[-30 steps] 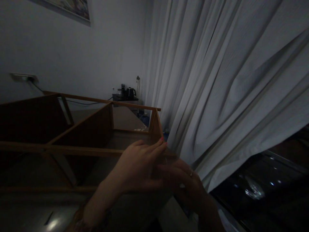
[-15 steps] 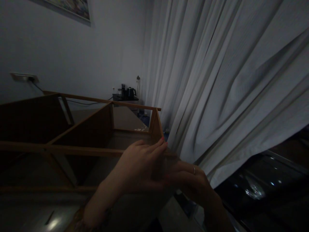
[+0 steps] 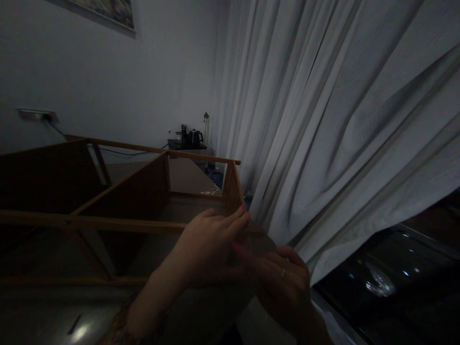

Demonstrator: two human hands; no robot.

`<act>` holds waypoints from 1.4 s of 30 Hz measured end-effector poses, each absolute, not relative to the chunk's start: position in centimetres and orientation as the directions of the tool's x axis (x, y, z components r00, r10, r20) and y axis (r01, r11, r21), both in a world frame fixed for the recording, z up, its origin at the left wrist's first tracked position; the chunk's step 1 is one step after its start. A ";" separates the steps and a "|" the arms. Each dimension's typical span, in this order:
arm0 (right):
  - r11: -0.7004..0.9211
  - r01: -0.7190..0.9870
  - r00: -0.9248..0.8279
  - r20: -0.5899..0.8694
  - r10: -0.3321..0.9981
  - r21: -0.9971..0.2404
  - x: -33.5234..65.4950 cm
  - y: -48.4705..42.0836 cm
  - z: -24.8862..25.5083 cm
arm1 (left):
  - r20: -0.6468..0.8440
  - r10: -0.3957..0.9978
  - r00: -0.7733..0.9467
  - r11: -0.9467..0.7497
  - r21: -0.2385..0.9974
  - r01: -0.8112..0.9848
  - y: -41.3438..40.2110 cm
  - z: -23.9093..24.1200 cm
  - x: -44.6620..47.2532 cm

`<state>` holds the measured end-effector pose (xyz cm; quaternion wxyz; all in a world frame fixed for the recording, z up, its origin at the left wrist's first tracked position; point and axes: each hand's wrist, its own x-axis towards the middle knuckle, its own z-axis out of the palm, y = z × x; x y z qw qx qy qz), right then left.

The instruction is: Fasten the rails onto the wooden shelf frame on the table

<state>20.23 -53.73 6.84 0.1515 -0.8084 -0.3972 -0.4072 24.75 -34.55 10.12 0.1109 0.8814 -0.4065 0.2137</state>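
Note:
The room is dim. My left hand point(image 3: 210, 247) lies with stretched fingers against the near right corner of a brown wooden shelf unit point(image 3: 118, 201) that lies on its back with open compartments. My right hand point(image 3: 283, 282), wearing a ring, is curled just to the right of the left hand, its fingers bent in a pinch near the unit's corner. What the right fingers pinch, if anything, is too dark and small to make out.
A long white curtain point(image 3: 323, 124) hangs on the right, its hem close to my right hand. A dark glossy surface point(image 3: 388, 282) lies under it at lower right. A small table with a kettle point(image 3: 190, 139) stands against the far wall. A framed picture point(image 3: 104, 14) hangs upper left.
My right hand has shifted slightly right and down and curled its fingers more. The left hand has stayed on the corner of the shelf unit.

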 end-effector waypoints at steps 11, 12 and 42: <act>-0.347 0.762 0.647 0.619 0.445 -0.547 22.0 -54.3 5.8 | 0.548 -0.641 0.537 -0.702 -0.137 -0.699 -34.9 9.1 25.7; -0.369 0.765 0.644 0.629 0.435 -0.528 22.0 -54.2 5.8 | 0.553 -0.636 0.538 -0.706 -0.135 -0.695 -34.9 9.0 25.7; -0.362 0.901 0.375 0.846 0.379 -0.238 23.3 -54.0 4.7 | 0.599 -0.608 0.522 -0.714 -0.124 -0.689 -34.7 9.1 25.6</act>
